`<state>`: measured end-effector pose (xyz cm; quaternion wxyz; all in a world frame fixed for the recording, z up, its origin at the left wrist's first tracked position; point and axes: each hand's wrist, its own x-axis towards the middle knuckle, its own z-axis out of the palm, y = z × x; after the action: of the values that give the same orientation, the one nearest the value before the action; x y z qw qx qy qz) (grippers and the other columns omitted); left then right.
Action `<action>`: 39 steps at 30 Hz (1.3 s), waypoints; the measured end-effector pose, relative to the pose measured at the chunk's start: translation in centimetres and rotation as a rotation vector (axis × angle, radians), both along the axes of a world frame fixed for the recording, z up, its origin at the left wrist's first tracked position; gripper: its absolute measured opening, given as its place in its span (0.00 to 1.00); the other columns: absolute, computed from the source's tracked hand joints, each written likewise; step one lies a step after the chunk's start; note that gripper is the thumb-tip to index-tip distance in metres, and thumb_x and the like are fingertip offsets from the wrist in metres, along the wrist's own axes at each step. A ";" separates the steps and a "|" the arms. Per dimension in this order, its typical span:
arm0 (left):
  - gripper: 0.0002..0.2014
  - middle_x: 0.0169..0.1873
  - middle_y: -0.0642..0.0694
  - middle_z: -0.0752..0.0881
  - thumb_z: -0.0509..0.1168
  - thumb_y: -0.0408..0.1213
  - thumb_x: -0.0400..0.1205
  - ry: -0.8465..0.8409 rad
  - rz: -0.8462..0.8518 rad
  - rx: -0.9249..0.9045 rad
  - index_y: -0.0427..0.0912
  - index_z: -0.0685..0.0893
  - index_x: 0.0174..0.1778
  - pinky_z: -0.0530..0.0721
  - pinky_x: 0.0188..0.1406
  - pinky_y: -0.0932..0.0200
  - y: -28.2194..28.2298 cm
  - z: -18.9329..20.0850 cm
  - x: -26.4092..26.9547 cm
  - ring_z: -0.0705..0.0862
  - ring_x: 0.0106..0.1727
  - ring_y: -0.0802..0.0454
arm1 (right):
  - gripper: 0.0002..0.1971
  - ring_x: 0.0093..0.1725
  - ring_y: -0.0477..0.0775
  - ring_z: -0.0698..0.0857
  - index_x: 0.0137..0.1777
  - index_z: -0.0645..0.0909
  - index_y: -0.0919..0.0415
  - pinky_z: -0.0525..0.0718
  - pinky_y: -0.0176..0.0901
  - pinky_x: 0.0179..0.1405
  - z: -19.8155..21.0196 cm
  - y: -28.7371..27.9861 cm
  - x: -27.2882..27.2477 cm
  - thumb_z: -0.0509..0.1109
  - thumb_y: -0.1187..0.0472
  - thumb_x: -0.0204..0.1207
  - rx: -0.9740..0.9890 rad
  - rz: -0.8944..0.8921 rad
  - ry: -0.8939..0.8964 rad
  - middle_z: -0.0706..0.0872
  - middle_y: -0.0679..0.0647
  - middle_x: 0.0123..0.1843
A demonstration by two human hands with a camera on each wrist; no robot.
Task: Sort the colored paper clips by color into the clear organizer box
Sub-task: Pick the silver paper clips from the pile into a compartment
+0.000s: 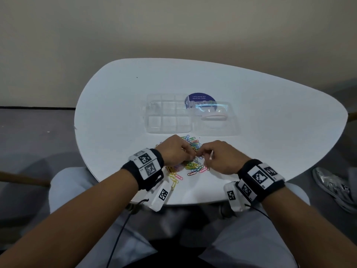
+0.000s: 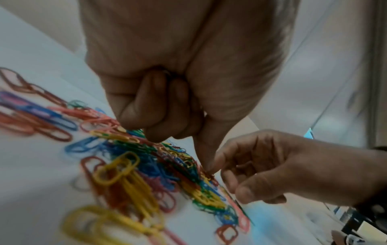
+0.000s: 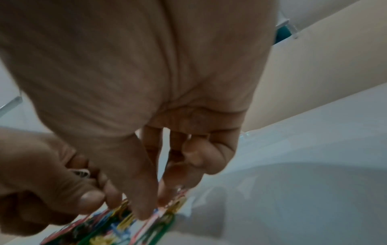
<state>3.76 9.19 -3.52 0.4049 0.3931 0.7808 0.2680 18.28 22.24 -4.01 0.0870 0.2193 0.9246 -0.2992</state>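
A heap of mixed colored paper clips (image 1: 193, 165) lies on the white table (image 1: 270, 117), just in front of the clear organizer box (image 1: 168, 131). No clips show in the box's compartments. My left hand (image 1: 190, 154) rests over the heap's left side with its fingers curled. In the right wrist view a pale clip (image 3: 82, 173) shows between that hand's curled fingers (image 3: 92, 197). My right hand (image 1: 201, 154) reaches in from the right. Its thumb (image 3: 144, 213) and fingertips touch the heap (image 3: 125, 223) beside my left thumb (image 2: 206, 164). Blur hides whether they pinch a clip.
The box's clear lid (image 1: 215, 122) lies open to its right, partly over a round blue sticker (image 1: 200, 99). Yellow clips (image 1: 174, 179) trail toward the table's near edge by my left wrist. A silver shoe (image 1: 334, 186) stands on the floor at the right.
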 end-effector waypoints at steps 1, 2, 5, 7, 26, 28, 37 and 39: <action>0.03 0.33 0.56 0.89 0.74 0.39 0.78 0.027 -0.011 -0.016 0.51 0.92 0.39 0.85 0.41 0.61 0.1 -0.2 -0.1 0.86 0.36 0.58 | 0.15 0.35 0.35 0.79 0.57 0.87 0.47 0.75 0.33 0.42 0.0 0.3 0.1 0.64 0.65 0.79 -0.012 -0.011 0.015 0.86 0.41 0.46; 0.04 0.32 0.54 0.89 0.72 0.40 0.79 0.024 -0.007 -0.008 0.51 0.92 0.40 0.84 0.37 0.61 0.0 -0.1 -0.1 0.85 0.33 0.56 | 0.14 0.34 0.35 0.79 0.56 0.87 0.46 0.74 0.30 0.39 0.1 0.6 0.3 0.65 0.65 0.79 -0.026 -0.029 0.040 0.85 0.40 0.45; 0.13 0.19 0.54 0.77 0.63 0.44 0.85 -0.183 0.177 0.037 0.44 0.90 0.41 0.68 0.18 0.66 -0.6 0.2 -0.8 0.69 0.18 0.55 | 0.09 0.32 0.36 0.78 0.52 0.87 0.48 0.71 0.28 0.36 -0.1 1.5 0.4 0.72 0.62 0.77 -0.069 -0.118 0.127 0.86 0.44 0.40; 0.17 0.18 0.54 0.73 0.61 0.43 0.86 -0.350 0.361 0.079 0.41 0.84 0.34 0.63 0.16 0.67 -1.1 0.3 -1.7 0.66 0.17 0.57 | 0.06 0.33 0.36 0.78 0.50 0.87 0.50 0.71 0.30 0.37 -0.6 2.1 0.3 0.74 0.62 0.76 -0.069 -0.213 0.189 0.86 0.46 0.38; 0.12 0.57 0.49 0.89 0.77 0.43 0.74 0.219 0.077 -0.037 0.54 0.91 0.53 0.83 0.53 0.58 2.7 -0.4 -1.1 0.86 0.53 0.52 | 0.06 0.46 0.54 0.88 0.41 0.89 0.50 0.87 0.50 0.50 -0.5 1.3 -3.7 0.73 0.62 0.72 -0.013 -0.209 0.031 0.87 0.47 0.39; 0.17 0.59 0.49 0.88 0.80 0.43 0.71 0.225 0.036 -0.070 0.56 0.90 0.56 0.83 0.57 0.57 2.2 -0.5 -1.4 0.85 0.56 0.51 | 0.09 0.45 0.55 0.88 0.36 0.87 0.51 0.88 0.51 0.50 -0.4 1.3 -3.7 0.68 0.65 0.71 0.013 -0.180 0.011 0.89 0.48 0.39; 0.15 0.37 0.56 0.85 0.82 0.44 0.68 0.220 0.033 -0.043 0.55 0.92 0.51 0.76 0.39 0.63 0.0 -0.4 -2.9 0.81 0.39 0.58 | 0.07 0.43 0.54 0.85 0.35 0.81 0.52 0.87 0.51 0.46 -0.6 1.6 -3.5 0.66 0.63 0.72 0.049 -0.159 -0.017 0.84 0.45 0.37; 0.09 0.27 0.57 0.78 0.78 0.43 0.73 0.205 0.079 0.035 0.51 0.92 0.49 0.70 0.30 0.64 -0.1 -0.2 -3.2 0.74 0.30 0.61 | 0.05 0.42 0.52 0.85 0.35 0.81 0.51 0.86 0.48 0.44 -0.6 1.7 -3.7 0.72 0.59 0.71 0.043 -0.197 -0.004 0.83 0.44 0.36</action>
<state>0.53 9.14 -3.68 0.3051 0.3943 0.8283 0.2557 14.57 23.90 -4.59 0.0544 0.3118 0.9045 -0.2859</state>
